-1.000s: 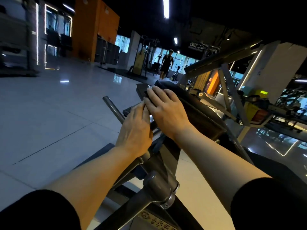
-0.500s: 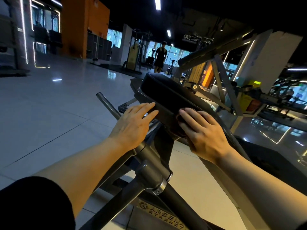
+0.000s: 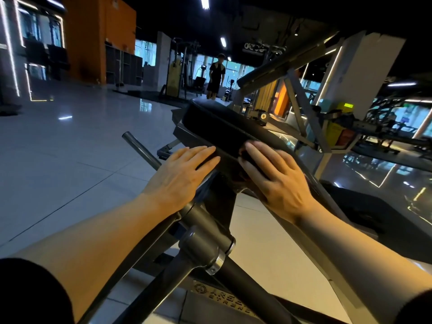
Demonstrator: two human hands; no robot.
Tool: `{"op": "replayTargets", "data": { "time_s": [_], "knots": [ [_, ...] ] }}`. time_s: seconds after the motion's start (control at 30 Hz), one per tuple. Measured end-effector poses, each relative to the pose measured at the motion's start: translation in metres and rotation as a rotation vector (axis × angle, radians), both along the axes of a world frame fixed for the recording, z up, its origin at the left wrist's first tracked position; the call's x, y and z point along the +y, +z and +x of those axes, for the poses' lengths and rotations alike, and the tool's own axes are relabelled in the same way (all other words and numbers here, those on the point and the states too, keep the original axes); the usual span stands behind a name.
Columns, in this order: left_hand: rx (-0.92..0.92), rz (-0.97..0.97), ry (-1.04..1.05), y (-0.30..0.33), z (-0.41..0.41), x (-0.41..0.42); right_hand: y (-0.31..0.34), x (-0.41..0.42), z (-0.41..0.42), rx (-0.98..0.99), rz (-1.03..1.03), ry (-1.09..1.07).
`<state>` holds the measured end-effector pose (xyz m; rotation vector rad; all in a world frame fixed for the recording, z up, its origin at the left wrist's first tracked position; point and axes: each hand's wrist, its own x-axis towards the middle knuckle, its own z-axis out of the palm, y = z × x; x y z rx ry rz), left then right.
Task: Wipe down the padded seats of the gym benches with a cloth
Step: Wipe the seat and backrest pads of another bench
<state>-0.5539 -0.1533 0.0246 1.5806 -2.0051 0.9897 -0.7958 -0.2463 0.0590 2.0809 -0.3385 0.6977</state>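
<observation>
A black padded seat [image 3: 217, 127] slopes up and away from me on a grey machine frame. My right hand [image 3: 278, 181] lies flat on the pad's near end and presses a dark cloth [image 3: 242, 153] against it. Only a dark fold of the cloth shows by the fingertips. My left hand [image 3: 180, 176] rests open and flat against the pad's left lower edge, fingers together, holding nothing.
A grey steel bar [image 3: 140, 148] juts out to the left of the pad. The frame's pivot joint [image 3: 205, 249] sits below my wrists. A slanted machine arm [image 3: 280, 69] crosses above the pad. A person [image 3: 216, 76] stands far back on the glossy tiled floor [image 3: 70, 148].
My right hand has slid with the cloth from the pad's far top end down to its near end. My left hand dropped from the top to the pad's left side.
</observation>
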Motion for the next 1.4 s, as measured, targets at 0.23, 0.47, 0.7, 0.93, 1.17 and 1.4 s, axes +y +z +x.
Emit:
{"op": "replayTargets", "data": {
  "time_s": [0.23,0.47,0.7,0.93,1.17,1.4],
  "knots": [
    [-0.109,0.008,-0.047,0.003,-0.007,-0.001,-0.018,0.007,-0.037,-0.024,0.075,-0.134],
    [-0.385,0.156,-0.177,0.030,-0.022,-0.005,-0.031,0.019,-0.067,-0.058,0.219,-0.196],
    [-0.369,0.184,-0.301,0.039,-0.100,-0.011,-0.032,0.019,-0.096,0.082,0.186,-0.168],
    [-0.113,0.104,-0.223,0.010,-0.145,-0.007,-0.024,0.016,-0.115,-0.117,0.204,0.087],
    [0.300,0.059,0.124,0.002,-0.153,0.001,0.000,0.007,-0.053,0.026,0.284,-0.020],
    [0.353,0.069,0.241,0.001,-0.171,0.029,-0.007,0.014,-0.061,0.033,0.341,0.010]
  ]
}}
